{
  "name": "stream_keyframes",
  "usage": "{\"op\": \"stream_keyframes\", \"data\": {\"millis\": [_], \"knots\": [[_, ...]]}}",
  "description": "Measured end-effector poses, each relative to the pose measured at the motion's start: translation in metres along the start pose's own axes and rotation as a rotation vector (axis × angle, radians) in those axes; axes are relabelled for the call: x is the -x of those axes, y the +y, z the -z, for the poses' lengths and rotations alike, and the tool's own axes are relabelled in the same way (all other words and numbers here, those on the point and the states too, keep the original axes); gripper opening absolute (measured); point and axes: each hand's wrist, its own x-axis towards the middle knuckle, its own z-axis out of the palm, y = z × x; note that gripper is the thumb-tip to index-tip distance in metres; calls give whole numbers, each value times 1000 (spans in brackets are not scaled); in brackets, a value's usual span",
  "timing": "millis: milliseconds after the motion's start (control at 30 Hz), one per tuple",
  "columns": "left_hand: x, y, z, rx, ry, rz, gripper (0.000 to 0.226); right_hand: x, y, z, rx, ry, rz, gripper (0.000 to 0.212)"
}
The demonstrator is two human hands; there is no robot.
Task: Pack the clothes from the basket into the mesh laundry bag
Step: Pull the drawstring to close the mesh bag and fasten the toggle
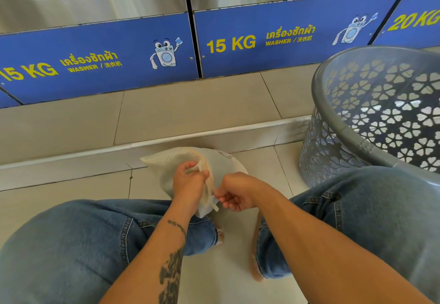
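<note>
A cream mesh laundry bag [171, 161] rests on the tiled floor between my knees, bulging as if filled. My left hand [189, 184] grips the gathered mouth of the bag. My right hand [234, 195] pinches the bag's drawstring just beside it. The grey plastic basket [338, 123] with heart-shaped cut-outs stands tilted at the right, against my right knee. No clothes show through the part of its inside that I see; its bottom is out of frame.
A row of steel washers with blue "15 KG" panels [100, 58] lines the far side, raised on a tiled step [190, 111]. My jeans-clad legs [71, 244] flank the bag, and one bare foot [256, 270] rests on the floor.
</note>
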Motion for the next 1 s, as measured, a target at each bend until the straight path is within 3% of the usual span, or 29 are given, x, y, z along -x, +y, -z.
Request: {"op": "stream_keyframes", "data": {"millis": [100,333,500,733,900,1000], "knots": [[-1,2,1,32,-3,-7,34,-3,6,0,-28,-6,7,13],[9,4,6,-60,-251,-33,36,-4,0,5,-221,78,94,8],[16,-8,6,-20,-400,-8,54,3,-7,11,-286,87,69,9],[15,-12,7,-102,-327,-35,58,7,-17,23,-390,52,56,13],[15,-11,5,-90,-316,-13,55,1,-4,13,-238,161,67,10],[15,-6,4,-67,-315,-12,50,-6,1,7,-206,235,176,8]]}}
